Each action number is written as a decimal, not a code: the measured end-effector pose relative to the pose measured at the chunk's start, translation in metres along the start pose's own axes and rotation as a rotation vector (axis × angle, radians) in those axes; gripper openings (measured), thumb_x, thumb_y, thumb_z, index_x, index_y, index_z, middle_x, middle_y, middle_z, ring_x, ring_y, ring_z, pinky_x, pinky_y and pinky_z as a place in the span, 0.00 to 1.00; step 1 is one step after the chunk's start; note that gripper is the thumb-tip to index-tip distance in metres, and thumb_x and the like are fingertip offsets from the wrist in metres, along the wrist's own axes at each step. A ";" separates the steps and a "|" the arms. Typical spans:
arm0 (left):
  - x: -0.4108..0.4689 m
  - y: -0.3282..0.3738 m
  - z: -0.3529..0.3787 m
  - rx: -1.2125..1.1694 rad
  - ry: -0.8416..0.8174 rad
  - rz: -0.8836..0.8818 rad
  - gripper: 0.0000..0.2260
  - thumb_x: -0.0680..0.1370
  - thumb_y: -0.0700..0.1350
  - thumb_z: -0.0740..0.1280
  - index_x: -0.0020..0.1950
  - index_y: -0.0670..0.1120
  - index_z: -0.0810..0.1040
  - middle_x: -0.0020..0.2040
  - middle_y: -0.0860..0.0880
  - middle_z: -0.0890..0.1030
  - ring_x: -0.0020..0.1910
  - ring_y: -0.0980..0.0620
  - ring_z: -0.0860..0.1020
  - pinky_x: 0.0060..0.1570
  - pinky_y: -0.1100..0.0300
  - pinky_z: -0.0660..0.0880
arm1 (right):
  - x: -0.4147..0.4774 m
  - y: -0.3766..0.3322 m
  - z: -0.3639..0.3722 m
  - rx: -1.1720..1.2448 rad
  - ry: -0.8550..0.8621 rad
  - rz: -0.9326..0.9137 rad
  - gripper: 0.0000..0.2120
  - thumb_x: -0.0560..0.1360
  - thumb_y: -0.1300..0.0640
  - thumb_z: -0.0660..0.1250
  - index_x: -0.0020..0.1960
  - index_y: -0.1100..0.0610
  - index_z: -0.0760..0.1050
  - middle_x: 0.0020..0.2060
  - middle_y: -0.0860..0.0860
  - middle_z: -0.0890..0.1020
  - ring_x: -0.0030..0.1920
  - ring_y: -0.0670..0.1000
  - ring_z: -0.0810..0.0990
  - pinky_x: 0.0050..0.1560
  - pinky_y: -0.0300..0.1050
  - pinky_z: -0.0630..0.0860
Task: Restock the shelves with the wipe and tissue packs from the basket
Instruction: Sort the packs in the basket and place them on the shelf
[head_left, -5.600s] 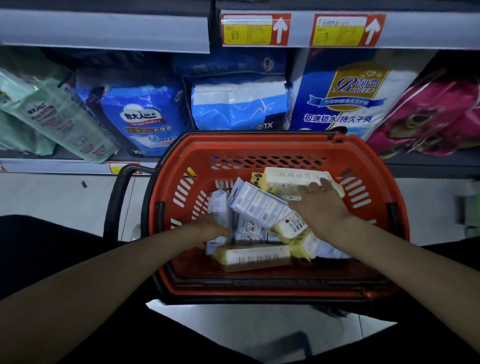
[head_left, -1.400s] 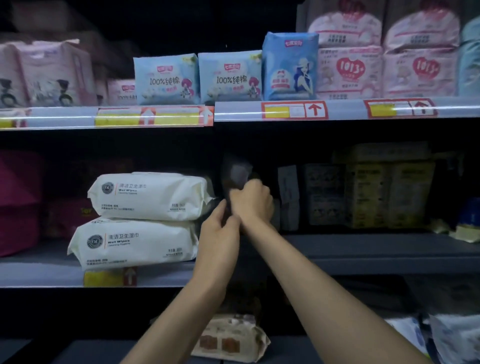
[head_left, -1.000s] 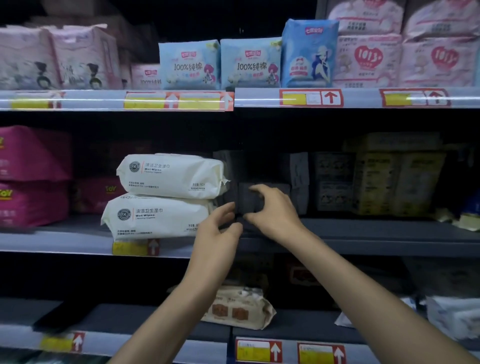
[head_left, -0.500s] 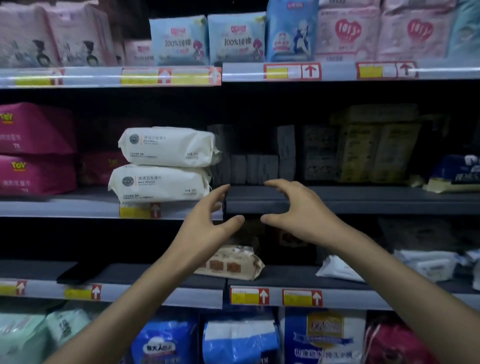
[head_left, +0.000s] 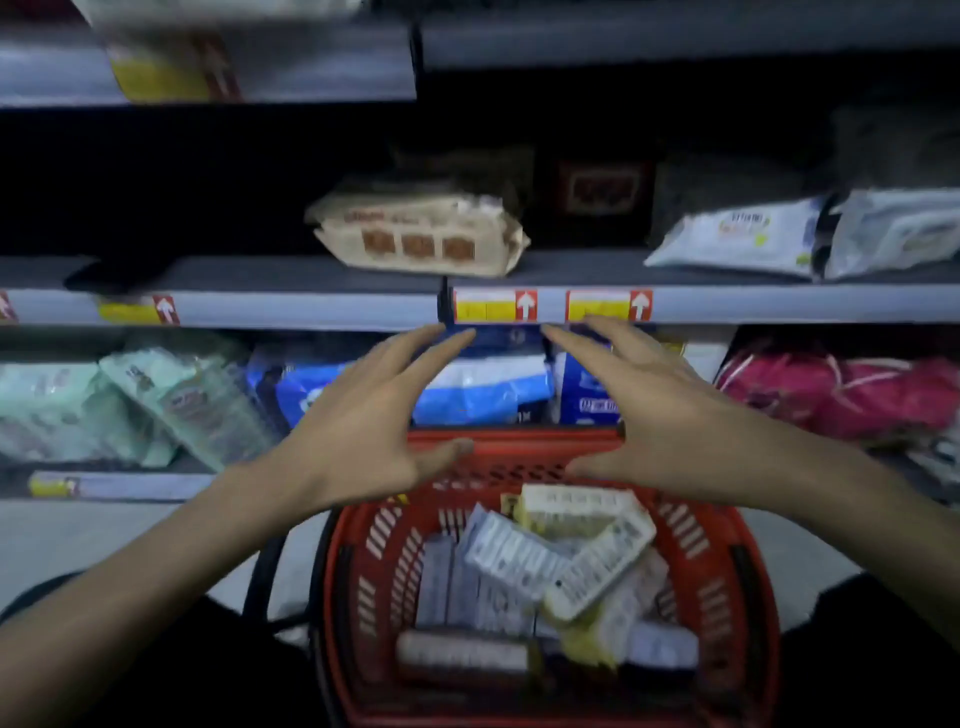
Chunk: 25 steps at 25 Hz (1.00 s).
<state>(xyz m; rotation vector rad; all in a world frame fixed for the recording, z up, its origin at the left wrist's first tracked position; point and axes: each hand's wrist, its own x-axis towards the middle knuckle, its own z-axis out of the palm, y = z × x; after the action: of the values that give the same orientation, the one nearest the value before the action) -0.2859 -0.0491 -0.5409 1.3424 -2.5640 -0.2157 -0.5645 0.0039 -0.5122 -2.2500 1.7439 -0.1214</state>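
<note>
A red plastic basket (head_left: 722, 551) stands on the floor below me, in front of the shelving. It holds several small white, grey and yellow tissue and wipe packs (head_left: 550, 561) in a loose pile. My left hand (head_left: 363, 421) and my right hand (head_left: 649, 410) hover side by side above the basket's far rim, fingers spread and straight, palms turned toward each other. Neither hand holds anything. The picture is blurred by motion.
A grey shelf edge (head_left: 311, 306) with yellow and red price tags runs just beyond my fingertips. On it lie a beige wipe pack (head_left: 421, 234) and white packs (head_left: 737, 234). Below are green (head_left: 130, 400), blue (head_left: 483, 384) and pink (head_left: 841, 395) packs.
My view has swung down from the middle shelf to the basket. Both hands left the shelf with nothing in them, came down and now hang over the basket.
</note>
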 end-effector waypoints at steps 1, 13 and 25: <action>-0.008 -0.003 0.020 0.003 -0.043 -0.006 0.43 0.73 0.70 0.64 0.84 0.60 0.54 0.82 0.53 0.61 0.79 0.50 0.63 0.73 0.49 0.68 | 0.000 0.003 0.022 -0.013 -0.056 0.003 0.57 0.72 0.36 0.76 0.82 0.36 0.35 0.83 0.46 0.41 0.84 0.52 0.42 0.81 0.53 0.51; -0.032 -0.035 0.224 0.249 -0.704 -0.098 0.45 0.74 0.70 0.67 0.84 0.55 0.51 0.75 0.46 0.68 0.70 0.39 0.74 0.65 0.45 0.73 | 0.022 0.026 0.215 -0.327 -0.664 -0.046 0.35 0.84 0.41 0.61 0.84 0.54 0.51 0.81 0.62 0.55 0.79 0.66 0.57 0.77 0.64 0.58; -0.003 -0.045 0.261 -1.012 -0.502 -1.062 0.10 0.77 0.44 0.77 0.56 0.43 0.81 0.53 0.39 0.84 0.48 0.45 0.82 0.45 0.56 0.80 | 0.018 0.031 0.231 -0.496 -0.665 -0.139 0.24 0.84 0.43 0.61 0.74 0.55 0.67 0.69 0.59 0.74 0.68 0.63 0.70 0.70 0.60 0.62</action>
<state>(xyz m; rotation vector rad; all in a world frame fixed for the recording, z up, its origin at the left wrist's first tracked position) -0.3208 -0.0668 -0.8034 2.0488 -1.2092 -1.8598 -0.5331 0.0205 -0.7433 -2.3220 1.3403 1.0120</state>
